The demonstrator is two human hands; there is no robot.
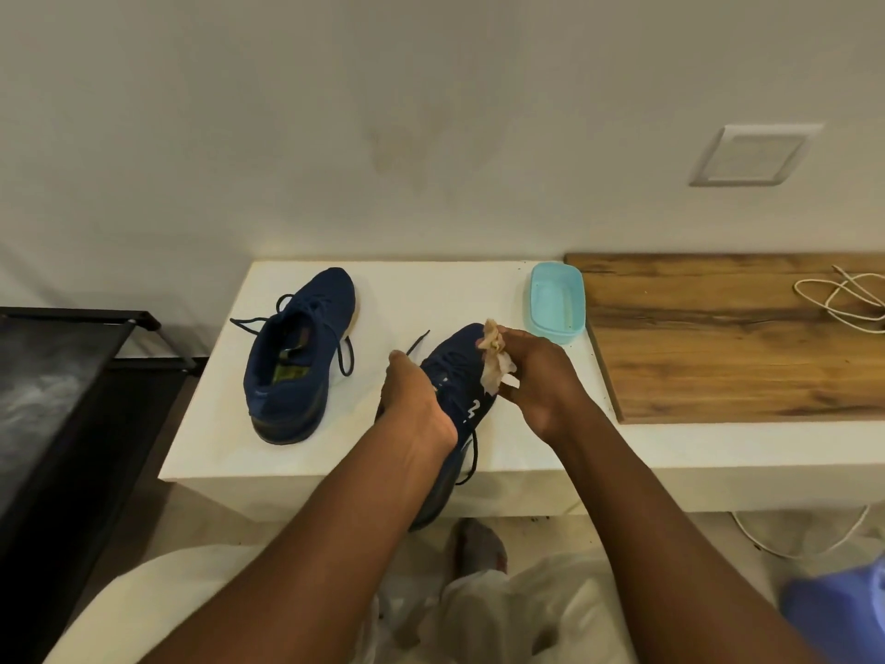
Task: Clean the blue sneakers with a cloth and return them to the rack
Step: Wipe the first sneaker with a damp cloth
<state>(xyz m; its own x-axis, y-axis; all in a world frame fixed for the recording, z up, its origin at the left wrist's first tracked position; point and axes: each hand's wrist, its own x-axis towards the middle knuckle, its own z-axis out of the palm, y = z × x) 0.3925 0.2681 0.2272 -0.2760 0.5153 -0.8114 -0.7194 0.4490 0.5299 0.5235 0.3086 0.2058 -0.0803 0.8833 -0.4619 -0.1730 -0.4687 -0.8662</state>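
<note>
Now the big white worktop (pixel 431 289) is standing against the wall. A black rack (pixel 62 376) is sitting low down on its left. A brown wooden board (pixel 718 337) is lying on the right part of the worktop. One blue sneaker (pixel 297 357) is resting flat on the left side of the worktop, with its toe pointing at the wall and its laces hanging loose. The other blue sneaker (pixel 455 376) is sitting nearer the front, and its heel is poking out over the edge. A small light blue tub (pixel 558 304) is sitting just past its toe, right beside the board. The left hand (pixel 416 400) is wrapping its grip round the top of this sneaker. The right hand (pixel 541 376) is pinching a crumpled pale cloth (pixel 493 371) in its grip and pressing it on the sneaker's right side near the toe. A thin white cord (pixel 843 299) is lying in loops on the board.
</note>
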